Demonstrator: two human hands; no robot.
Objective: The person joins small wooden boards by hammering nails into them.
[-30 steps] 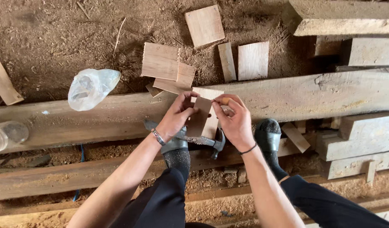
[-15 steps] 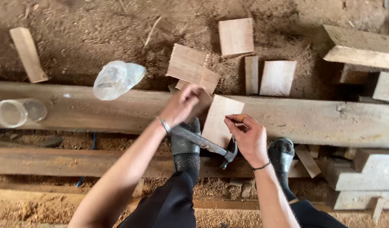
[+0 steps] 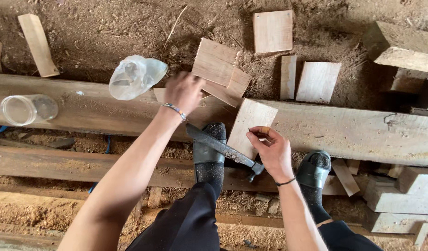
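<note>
Change: left hand (image 3: 183, 91) has gone forward off the board (image 3: 251, 128) to the offcuts (image 3: 221, 72); right hand (image 3: 271, 149) stays at the board.
Left hand: blurred, over the beam (image 3: 84, 109); grip cannot be told.
Right hand: fingers pinched on board's lower edge.
Board: leaning on the beam, between two boots.
Hammer (image 3: 223, 149): lies across left boot (image 3: 209, 148), unheld.
Nearby: plastic bag (image 3: 136, 76), jar (image 3: 27, 109).

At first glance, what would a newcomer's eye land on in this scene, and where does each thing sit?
Centre frame, the right hand pinches the lower edge of a pale wooden board leaning on the long beam, with a hammer lying across the dark boot. The left hand reaches over the beam toward loose offcuts. A crumpled clear plastic bag rests upper left.
</note>
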